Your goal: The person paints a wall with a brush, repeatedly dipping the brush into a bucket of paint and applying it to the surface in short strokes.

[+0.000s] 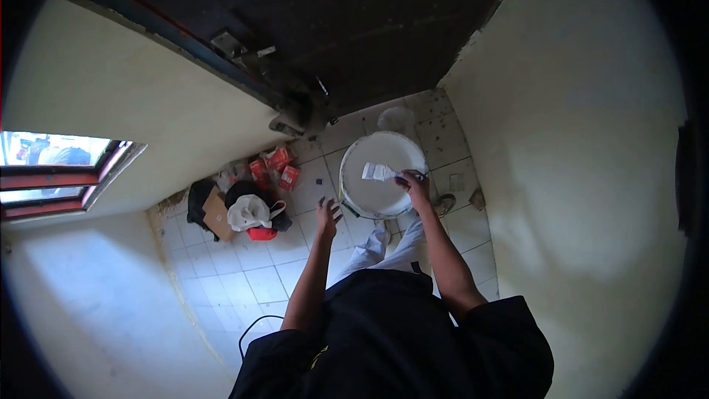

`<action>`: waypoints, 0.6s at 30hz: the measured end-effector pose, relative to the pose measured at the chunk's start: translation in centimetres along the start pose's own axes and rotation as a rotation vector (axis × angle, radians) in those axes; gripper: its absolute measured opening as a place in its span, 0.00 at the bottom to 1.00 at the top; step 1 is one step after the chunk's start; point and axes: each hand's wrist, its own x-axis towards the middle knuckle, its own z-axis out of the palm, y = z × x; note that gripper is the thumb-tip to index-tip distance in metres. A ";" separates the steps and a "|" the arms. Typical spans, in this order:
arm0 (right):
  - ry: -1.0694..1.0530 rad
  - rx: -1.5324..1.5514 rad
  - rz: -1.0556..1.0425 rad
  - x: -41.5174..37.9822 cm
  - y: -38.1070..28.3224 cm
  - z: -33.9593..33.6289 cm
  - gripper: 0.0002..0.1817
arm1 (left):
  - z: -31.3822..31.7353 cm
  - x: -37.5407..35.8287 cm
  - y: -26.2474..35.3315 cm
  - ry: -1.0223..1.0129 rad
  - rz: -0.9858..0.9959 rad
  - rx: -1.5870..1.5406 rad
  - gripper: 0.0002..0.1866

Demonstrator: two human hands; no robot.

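Clearly, the light, wet brush (pixel 379 171) is gripped by its handle in the right hand (pixel 415 185) over the heavy paint bucket (pixel 353 177); left hand (pixel 327 216) fingers are spread.

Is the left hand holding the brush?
No: the left hand hangs open and empty over the floor, while the right hand holds the brush over the bucket.

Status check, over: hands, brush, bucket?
Right hand grips paintbrush over white paint bucket. Left hand open, free, beside bucket. Nothing between brush and paint.
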 end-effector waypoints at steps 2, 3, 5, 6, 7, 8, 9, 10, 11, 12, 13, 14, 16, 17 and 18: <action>-0.028 -0.007 -0.032 -1.8 -1.9 0.4 0.09 | 0.4 0.9 0.7 0.065 0.016 -0.066 0.26; -0.052 -0.012 -0.043 -2.7 -2.8 0.8 0.10 | 0.6 1.2 1.2 0.040 0.024 -0.069 0.26; -0.059 -0.010 -0.089 -4.5 -4.8 1.5 0.08 | 0.9 1.7 1.9 0.081 0.085 -0.141 0.24; -0.057 -0.055 -0.138 -5.4 -5.7 2.0 0.08 | 1.1 2.2 2.1 0.086 0.099 -0.182 0.22; -0.053 -0.096 -0.191 -6.3 -6.7 2.6 0.08 | 1.3 2.5 2.3 0.087 0.113 -0.221 0.20; -0.067 -0.093 -0.240 -7.2 -7.9 3.0 0.08 | 1.8 2.3 2.9 0.099 0.092 -0.274 0.19; -0.080 -0.089 -0.291 -8.0 -9.1 3.5 0.07 | 2.4 2.2 3.6 0.108 0.069 -0.326 0.18; -0.064 -0.095 -0.340 -8.6 -10.4 3.9 0.08 | 2.9 2.7 4.0 0.107 0.056 -0.365 0.18; -0.062 -0.090 -0.386 -8.9 -12.2 4.1 0.08 | 3.5 3.2 4.2 0.109 0.043 -0.404 0.17; -0.024 -0.010 -0.429 -9.0 -13.9 4.4 0.08 | 4.6 3.0 4.8 0.105 0.056 -0.418 0.17; 0.010 0.070 -0.466 -9.8 -16.3 5.4 0.08 | 5.6 3.1 5.3 0.106 0.069 -0.435 0.17; 0.030 0.106 -0.533 -10.6 -19.1 6.2 0.07 | 6.6 3.2 5.5 0.076 0.083 -0.434 0.17; 0.074 0.102 -0.716 -12.1 -25.6 7.8 0.06 | 9.0 3.8 5.7 0.005 0.086 -0.497 0.17; 0.126 0.094 -0.869 -12.7 -28.7 8.2 0.05 | 10.5 3.5 6.2 -0.018 0.096 -0.495 0.17; 0.133 0.075 -0.975 -13.2 -32.0 8.5 0.04 | 12.1 2.4 6.8 -0.053 0.094 -0.521 0.17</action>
